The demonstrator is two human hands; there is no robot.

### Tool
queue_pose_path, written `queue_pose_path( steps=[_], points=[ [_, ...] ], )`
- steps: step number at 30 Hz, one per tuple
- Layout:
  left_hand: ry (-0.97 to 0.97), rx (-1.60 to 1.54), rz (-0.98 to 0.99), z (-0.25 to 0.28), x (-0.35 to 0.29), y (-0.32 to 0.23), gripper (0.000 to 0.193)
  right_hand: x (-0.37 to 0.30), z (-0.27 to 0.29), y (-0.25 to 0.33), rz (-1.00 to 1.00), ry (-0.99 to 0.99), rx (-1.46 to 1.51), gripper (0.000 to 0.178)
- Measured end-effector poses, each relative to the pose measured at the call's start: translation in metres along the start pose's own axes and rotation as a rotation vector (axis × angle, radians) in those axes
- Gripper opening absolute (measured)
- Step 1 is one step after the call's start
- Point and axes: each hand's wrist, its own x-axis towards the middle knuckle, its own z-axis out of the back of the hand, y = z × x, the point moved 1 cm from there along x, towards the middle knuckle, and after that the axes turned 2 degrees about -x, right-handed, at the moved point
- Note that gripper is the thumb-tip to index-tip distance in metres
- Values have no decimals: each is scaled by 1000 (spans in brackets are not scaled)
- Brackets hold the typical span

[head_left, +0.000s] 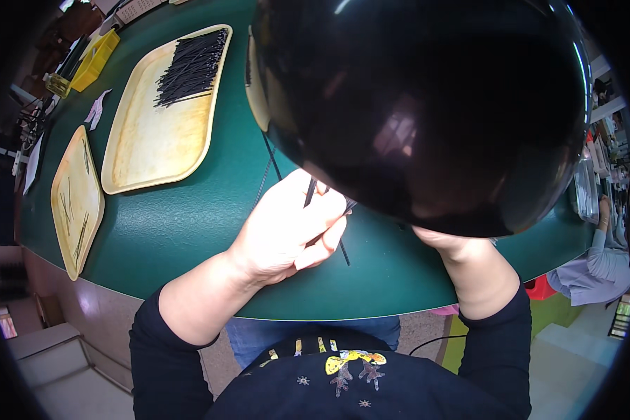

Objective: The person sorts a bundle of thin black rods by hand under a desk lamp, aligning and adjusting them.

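My left hand (290, 227) is closed round a few thin black wire-like strands (310, 193), held above the green table. Their ends stick out past my fingers, one pointing down toward the table's near edge. More long dark strands (268, 164) run up from beside that hand toward the large glossy black dome (427, 105), which looks like a lamp shade. This dome covers much of the upper right. Only the wrist and heel of my right hand (444, 240) show under its lower rim; its fingers are hidden.
A cream tray (136, 119) at the left bears a thick bundle of black strands (192, 66). Nearer me, a smaller cream tray (63, 175) holds several thin pieces. A yellow bin (96, 59) stands at far left. Another person's arm (600, 238) shows at far right.
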Motion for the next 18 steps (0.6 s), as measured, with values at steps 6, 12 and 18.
queue_pose_path(
  steps=[6, 12, 18],
  points=[
    [-124, 24, 74, 0, -2, -1, 11, -9, 3, -3, -129, -33, -45, 15],
    [-165, 42, 44, -4, -2, -2, 14, 5, 2, 18, 49, -94, -99, 17],
    [-242, 73, 11, -8, -1, -3, 15, 3, 3, 22, 301, -43, -672, 14]
  ],
)
